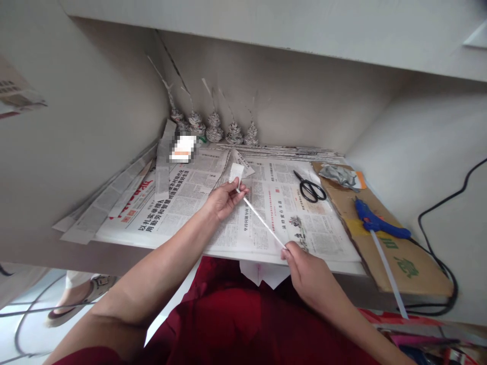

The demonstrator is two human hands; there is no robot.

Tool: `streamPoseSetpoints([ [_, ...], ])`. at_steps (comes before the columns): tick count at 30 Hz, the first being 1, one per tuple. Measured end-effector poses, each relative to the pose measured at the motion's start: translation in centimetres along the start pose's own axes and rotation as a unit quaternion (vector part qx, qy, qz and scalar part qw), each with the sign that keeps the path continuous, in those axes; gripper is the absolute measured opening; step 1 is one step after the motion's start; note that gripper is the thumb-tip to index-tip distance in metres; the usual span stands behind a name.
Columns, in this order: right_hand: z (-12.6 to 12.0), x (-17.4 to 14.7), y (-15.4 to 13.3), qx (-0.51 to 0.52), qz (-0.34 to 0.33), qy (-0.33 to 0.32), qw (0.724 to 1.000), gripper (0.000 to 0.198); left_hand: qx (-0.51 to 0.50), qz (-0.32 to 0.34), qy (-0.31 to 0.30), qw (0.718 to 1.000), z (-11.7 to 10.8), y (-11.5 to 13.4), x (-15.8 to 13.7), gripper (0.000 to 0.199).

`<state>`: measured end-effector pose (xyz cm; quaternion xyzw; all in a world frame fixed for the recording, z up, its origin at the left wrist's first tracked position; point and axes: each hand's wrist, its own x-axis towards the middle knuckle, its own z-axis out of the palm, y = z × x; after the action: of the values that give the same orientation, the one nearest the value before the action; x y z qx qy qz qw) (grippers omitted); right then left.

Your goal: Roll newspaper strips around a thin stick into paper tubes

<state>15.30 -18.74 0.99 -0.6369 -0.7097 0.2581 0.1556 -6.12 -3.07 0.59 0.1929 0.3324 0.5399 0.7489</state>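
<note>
A thin white rolled paper stick (264,224) slants between my two hands above a newspaper-covered shelf. My left hand (225,198) pinches its upper end, where a strip of newsprint (236,172) still spreads flat and unrolled. My right hand (304,263) grips the lower end near the shelf's front edge, with fingers closed. Under the stick lie newspaper sheets (190,197) printed in black and red. To the right of my hands rest black-handled scissors (312,190), lying on the newspaper.
Several gourd-shaped woven paper pieces (215,126) stand along the back wall, beside a bundle of rolled paper sticks (281,151). A blue glue gun (380,220) lies on cardboard (414,276) at right, near a black cable (426,238). Paper strips (110,192) lie left. A person's foot (72,299) shows below.
</note>
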Motion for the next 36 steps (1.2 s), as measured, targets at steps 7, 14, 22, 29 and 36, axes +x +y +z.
streamPoseSetpoints([
  [7,0.1,-0.2,0.4,0.497,0.127,-0.251,0.821,0.029,-0.033,-0.019,-0.009,0.999,0.2,0.1,0.0,0.006],
  [14,0.2,-0.2,-0.2,0.428,0.108,-0.191,0.877,0.031,-0.029,-0.019,0.001,0.999,0.0,-0.2,0.3,0.006],
  [22,0.4,0.9,-0.4,0.437,0.123,-0.175,0.874,0.034,-0.038,-0.018,-0.002,0.999,0.1,0.0,0.1,0.005],
  [29,1.1,0.3,0.0,0.551,0.119,-0.295,0.772,0.031,-0.040,-0.031,-0.009,0.999,0.2,-0.1,0.0,0.004],
  [36,0.3,0.3,-0.6,0.049,-0.035,-0.026,0.998,0.023,-0.030,-0.008,0.002,1.000,-0.1,-0.2,0.3,0.005],
])
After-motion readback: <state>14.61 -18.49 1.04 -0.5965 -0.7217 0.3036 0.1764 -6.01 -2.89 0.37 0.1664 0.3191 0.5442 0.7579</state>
